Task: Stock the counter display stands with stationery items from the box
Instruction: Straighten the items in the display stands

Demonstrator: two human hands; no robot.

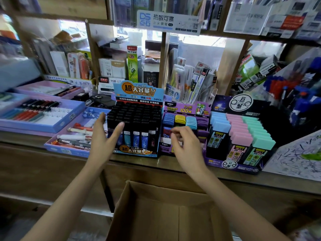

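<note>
Where the two hands reach: over the front of the counter (22, 137), above the box.
Left hand (104, 138): open, fingers straight and spread, just at the left side of the black stand; it holds nothing.
Right hand (186, 145): fingers curled in front of the purple stand; it is blurred, so I cannot tell if it pinches a case or not.
Display stands: three in a row, side by side on the counter.
Black stand (135, 119): one, with blue header card, full of black-capped cases in many rows; four labelled cases show in the front row.
Purple stand (185, 110): one, with four columns of cases: blue, yellow, light blue, purple.
Dark stand (243, 133): one, on the right, with three columns of cases: blue, pink, mint green.
Box (156, 214): one brown cardboard box, open, below the counter edge between the two forearms.
Pen trays: three at the left, one lilac (43, 87) and two blue (66, 126) (57, 148), with pens lying inside.
</note>
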